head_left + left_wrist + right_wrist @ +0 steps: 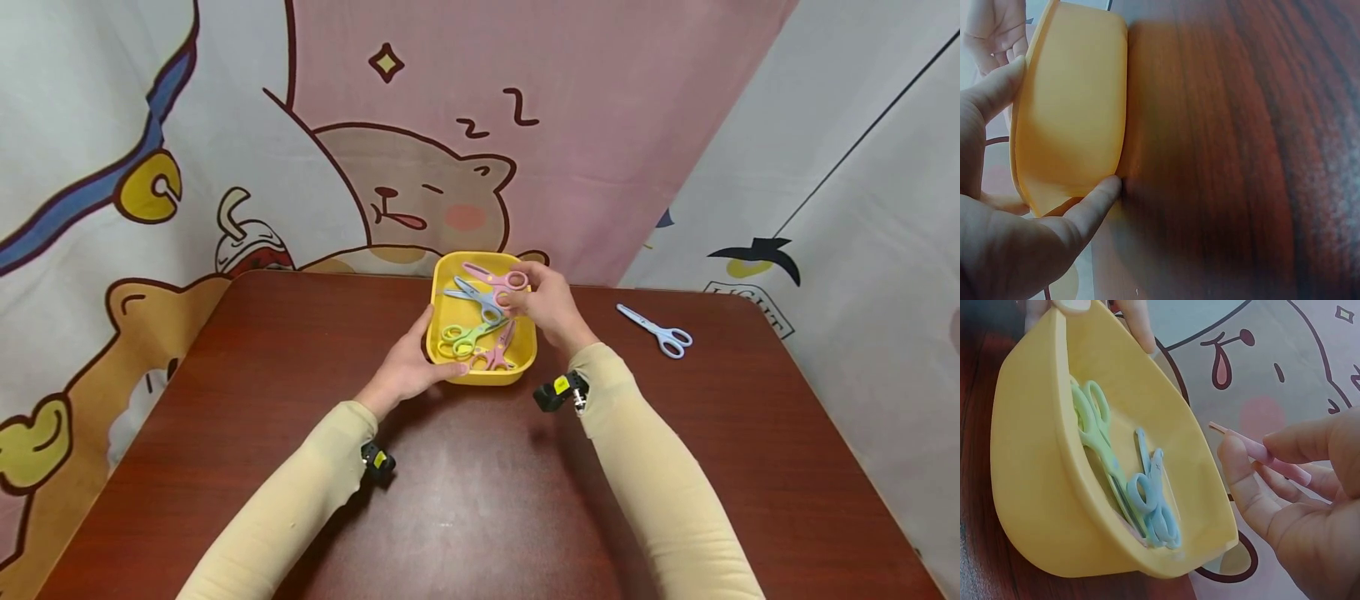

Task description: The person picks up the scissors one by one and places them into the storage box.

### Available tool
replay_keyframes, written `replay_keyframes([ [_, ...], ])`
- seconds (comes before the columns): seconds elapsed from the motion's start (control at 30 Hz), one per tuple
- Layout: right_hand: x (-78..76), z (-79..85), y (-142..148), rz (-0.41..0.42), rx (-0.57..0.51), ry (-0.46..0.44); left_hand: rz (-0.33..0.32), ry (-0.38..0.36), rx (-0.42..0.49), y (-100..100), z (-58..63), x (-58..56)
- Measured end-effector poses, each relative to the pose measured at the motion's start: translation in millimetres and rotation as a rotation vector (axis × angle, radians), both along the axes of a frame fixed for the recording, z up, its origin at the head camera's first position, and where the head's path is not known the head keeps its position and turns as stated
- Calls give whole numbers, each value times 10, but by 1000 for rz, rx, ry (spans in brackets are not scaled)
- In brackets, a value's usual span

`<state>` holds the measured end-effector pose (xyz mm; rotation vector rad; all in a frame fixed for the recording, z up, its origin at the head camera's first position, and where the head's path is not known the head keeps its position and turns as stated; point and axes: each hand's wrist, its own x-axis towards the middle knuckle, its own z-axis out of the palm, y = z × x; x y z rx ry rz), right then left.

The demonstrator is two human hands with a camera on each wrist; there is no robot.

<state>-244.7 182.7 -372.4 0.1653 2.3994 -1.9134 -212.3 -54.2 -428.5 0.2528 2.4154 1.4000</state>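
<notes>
A yellow plastic basket (480,378) stands at the far middle of the table. My left hand (405,365) grips its near left corner, thumb over the front rim and fingers along the side wall (1075,106). Over the basket's right side, my right hand (553,307) pinches pink scissors (486,273) by the handles, blades pointing left. Inside lie light blue scissors (471,292), green scissors (467,337) and another pink pair (496,354). The right wrist view shows the held pink scissors (1254,449) edge-on, raised beside the basket's rim.
Another pair of light blue scissors (655,328) lies on the brown table (450,500), right of the basket. A cartoon-printed curtain (600,125) hangs right behind the table's far edge.
</notes>
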Motion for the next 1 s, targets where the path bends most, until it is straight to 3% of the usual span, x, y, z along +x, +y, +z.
replay_keyframes([
  [0.67,-104,-106,-141,-14,-32,-32,-2,19,6,-5,-20,-12],
  [1.0,-161,-148,-189,-31,-41,-90,3,11,15,-4,-5,2],
])
